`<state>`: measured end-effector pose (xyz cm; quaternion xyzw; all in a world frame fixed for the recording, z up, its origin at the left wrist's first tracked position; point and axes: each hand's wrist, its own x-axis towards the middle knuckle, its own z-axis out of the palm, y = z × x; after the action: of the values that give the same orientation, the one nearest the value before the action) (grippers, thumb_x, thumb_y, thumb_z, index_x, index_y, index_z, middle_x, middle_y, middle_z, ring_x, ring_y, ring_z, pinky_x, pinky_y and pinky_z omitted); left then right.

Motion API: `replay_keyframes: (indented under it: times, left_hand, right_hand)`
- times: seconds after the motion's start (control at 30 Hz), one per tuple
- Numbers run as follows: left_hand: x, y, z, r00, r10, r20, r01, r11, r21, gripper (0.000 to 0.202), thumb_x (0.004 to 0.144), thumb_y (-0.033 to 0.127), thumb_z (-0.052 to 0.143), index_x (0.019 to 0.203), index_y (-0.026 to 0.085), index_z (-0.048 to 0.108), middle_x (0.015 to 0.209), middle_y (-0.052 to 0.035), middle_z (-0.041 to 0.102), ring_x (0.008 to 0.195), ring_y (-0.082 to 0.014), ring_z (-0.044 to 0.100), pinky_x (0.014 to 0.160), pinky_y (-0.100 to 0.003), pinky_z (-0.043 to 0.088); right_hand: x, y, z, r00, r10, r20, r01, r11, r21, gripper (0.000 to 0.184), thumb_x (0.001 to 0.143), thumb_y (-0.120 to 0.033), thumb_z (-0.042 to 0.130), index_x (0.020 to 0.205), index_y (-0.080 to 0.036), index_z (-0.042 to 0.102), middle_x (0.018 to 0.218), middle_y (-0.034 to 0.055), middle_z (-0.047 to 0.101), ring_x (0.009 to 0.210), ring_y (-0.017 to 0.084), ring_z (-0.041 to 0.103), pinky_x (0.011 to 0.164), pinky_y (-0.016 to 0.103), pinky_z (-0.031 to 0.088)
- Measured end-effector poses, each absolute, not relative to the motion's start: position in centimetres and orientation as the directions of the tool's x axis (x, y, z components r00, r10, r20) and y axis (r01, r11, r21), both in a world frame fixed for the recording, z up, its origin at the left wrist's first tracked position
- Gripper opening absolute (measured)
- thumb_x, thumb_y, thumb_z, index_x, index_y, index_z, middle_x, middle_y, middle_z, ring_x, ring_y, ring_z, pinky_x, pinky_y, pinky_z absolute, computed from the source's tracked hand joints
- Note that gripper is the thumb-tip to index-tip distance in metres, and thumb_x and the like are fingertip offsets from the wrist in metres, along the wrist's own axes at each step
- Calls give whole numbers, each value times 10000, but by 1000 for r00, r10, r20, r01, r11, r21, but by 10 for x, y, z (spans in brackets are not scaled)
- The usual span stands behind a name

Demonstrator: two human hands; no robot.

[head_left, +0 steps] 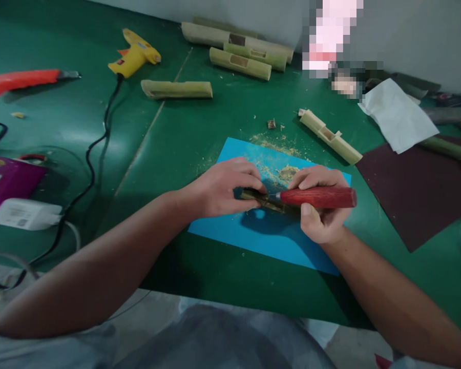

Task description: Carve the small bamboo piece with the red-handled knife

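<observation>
My left hand [232, 185] is closed on the left part of a dark bamboo piece [272, 204], held low over a blue sheet [223, 225]. My right hand [322, 225] grips a red-handled carving tool [318, 197], whose thin metal shaft points left to the cut in the bamboo. The shaft's tip is too small to make out, and fingers cover part of the bamboo. Pale shavings [288, 171] lie just beyond both hands, on the sheet and the green tabletop.
Several notched bamboo tubes [240, 64] lie at the back; another notched tube [330, 136] rests right. A yellow glue gun [136, 54] trails a black cable. Farther left are an orange-handled tool [26, 82] and a purple box [11, 182]. Brown sandpaper-like sheet [411, 205] and white paper [399, 115] lie right.
</observation>
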<state>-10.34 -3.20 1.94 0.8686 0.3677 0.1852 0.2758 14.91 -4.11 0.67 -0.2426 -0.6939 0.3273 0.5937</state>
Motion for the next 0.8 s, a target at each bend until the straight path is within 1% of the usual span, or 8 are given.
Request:
replay_keyframes:
  times: [0.1, 0.17, 0.3, 0.43, 0.53, 0.6, 0.67, 0.8]
  left_hand:
    - [-102, -33, 22, 671, 734, 106, 546, -586, 599, 196, 1017, 349, 718, 1136, 233, 824, 1146, -72, 800, 1088, -225, 721, 1010, -348, 517]
    - [-101, -34, 23, 674, 732, 97, 556, -590, 586, 196, 1020, 336, 703, 1129, 218, 816, 1145, -78, 795, 1104, -228, 717, 1017, -347, 513]
    - [-102, -34, 23, 678, 727, 107, 550, -599, 582, 196, 1026, 346, 702, 1125, 214, 807, 1138, -79, 786, 1106, -225, 714, 1015, -340, 510]
    - [-104, -33, 19, 681, 723, 120, 542, -607, 580, 188, 1028, 353, 718, 1127, 218, 803, 1137, -76, 779, 1093, -218, 709, 999, -337, 507]
    - [-104, -33, 18, 674, 728, 120, 541, -599, 591, 173, 1025, 355, 723, 1120, 229, 792, 1128, -66, 779, 1085, -213, 707, 992, -335, 509]
    - [-103, -33, 19, 671, 731, 126, 535, -595, 600, 165, 1024, 352, 719, 1117, 235, 789, 1116, -62, 781, 1082, -214, 706, 987, -337, 514]
    - [-102, -34, 20, 671, 730, 128, 533, -595, 602, 157, 1024, 340, 712, 1112, 235, 789, 1105, -62, 784, 1074, -216, 705, 985, -343, 517]
    - [-102, -34, 21, 677, 725, 125, 540, -605, 585, 153, 1018, 319, 713, 1116, 229, 790, 1107, -67, 788, 1069, -220, 712, 987, -353, 524]
  right_hand:
    - [147, -39, 4, -173, 715, 677, -125, 666, -735, 173, 987, -400, 750, 1060, -278, 651, 920, 32, 712, 791, 218, 712, 730, 413, 621]
    - [147, -39, 4, -175, 706, 686, -128, 675, -727, 158, 963, -366, 764, 1046, -275, 666, 912, 25, 709, 796, 212, 710, 724, 395, 620]
    - [150, -37, 10, -244, 696, 676, -68, 683, -728, 91, 948, -314, 756, 984, -285, 678, 893, 12, 725, 806, 203, 724, 730, 383, 639]
    - [154, -36, 19, -368, 642, 673, 1, 724, -690, 166, 936, -292, 852, 940, -298, 686, 852, -11, 771, 791, 196, 753, 758, 386, 660]
    - [155, -36, 21, -352, 683, 640, 23, 690, -724, 142, 989, -292, 802, 887, -297, 702, 820, -14, 780, 784, 188, 758, 757, 377, 659]
    - [154, -36, 20, -330, 719, 611, 24, 653, -757, 170, 1012, -291, 768, 852, -292, 714, 809, -10, 778, 795, 184, 762, 760, 364, 655]
    - [154, -36, 18, -322, 742, 589, 27, 629, -777, 180, 1010, -282, 767, 835, -288, 726, 812, -7, 782, 815, 182, 768, 779, 357, 657]
    - [153, -37, 17, -297, 746, 596, 18, 628, -778, 172, 999, -254, 771, 835, -290, 734, 822, -5, 781, 826, 183, 771, 788, 353, 659]
